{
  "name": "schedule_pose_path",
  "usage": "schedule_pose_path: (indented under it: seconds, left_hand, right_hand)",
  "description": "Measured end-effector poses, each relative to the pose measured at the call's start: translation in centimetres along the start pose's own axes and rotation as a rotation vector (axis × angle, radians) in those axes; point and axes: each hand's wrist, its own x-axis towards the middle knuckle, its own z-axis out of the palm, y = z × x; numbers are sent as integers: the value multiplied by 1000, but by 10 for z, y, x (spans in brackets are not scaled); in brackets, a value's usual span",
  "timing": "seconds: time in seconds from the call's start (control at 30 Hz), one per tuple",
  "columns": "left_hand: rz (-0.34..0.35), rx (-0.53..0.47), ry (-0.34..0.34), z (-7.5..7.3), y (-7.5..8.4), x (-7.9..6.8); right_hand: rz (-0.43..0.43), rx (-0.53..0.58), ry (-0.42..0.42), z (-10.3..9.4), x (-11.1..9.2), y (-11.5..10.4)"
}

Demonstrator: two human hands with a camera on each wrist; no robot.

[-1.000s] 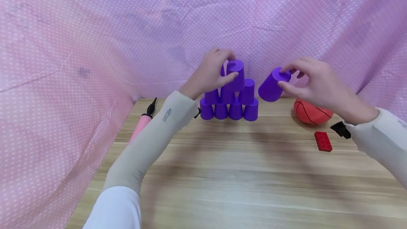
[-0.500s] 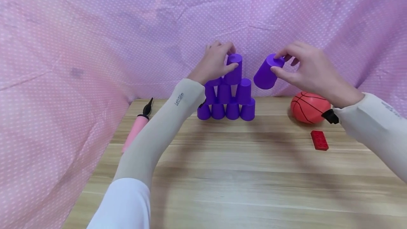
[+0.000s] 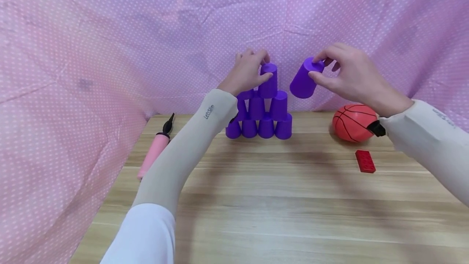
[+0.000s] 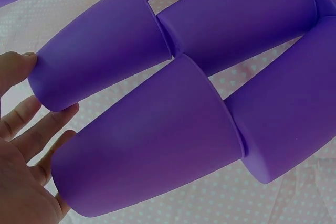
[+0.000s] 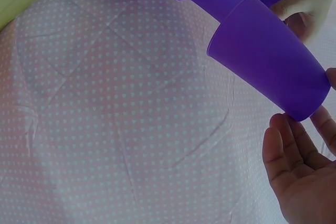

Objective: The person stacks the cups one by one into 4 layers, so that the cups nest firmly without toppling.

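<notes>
Upside-down purple cups stand stacked in a pyramid, with several in the bottom row [image 3: 266, 128] and a second row [image 3: 257, 107] above. On the third level, my left hand [image 3: 245, 71] pinches the right-hand cup [image 3: 269, 80] near its base, thumb in front and fingers behind. Beside it, in the left wrist view, a neighbouring cup [image 4: 147, 140] sits on the same level, partly hidden by my hand in the head view. My right hand [image 3: 353, 72] pinches another purple cup [image 3: 303, 81] by its base, tilted in the air right of the pyramid, apart from it.
A red basketball-patterned ball [image 3: 351, 123] rests at the table's back right, with a red toy brick [image 3: 365, 161] before it. A pink hand pump [image 3: 154, 154] lies left, beneath my left forearm. Pink dotted cloth [image 3: 110, 52] hangs behind the wooden table [image 3: 275, 207].
My left hand has lowered its cup onto the second row. My right hand has raised its tilted cup slightly, keeping its grip. The view has shifted a little.
</notes>
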Motion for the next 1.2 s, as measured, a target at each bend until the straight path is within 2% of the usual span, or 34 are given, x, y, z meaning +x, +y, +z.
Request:
schedule_pose_path:
  seconds: [0.33,0.7,0.83,1.07,1.2]
  left_hand:
    - [-19,6,-13,0,-2,0]
    - [-2,-3,-5,-2,-3,-3]
    - [8,2,9,-6,-5,-7]
    - [43,26,78,-18,-9,-17]
    - [33,23,100,-23,-14,-25]
  right_hand:
    - [25,-5,-35,2,3,-3]
    - [-4,-1,-2,5,11,-1]
    - [-8,12,2,6,16,-4]
    - [-45,19,41,8,29,-9]
    - [-10,50,75,11,40,-13]
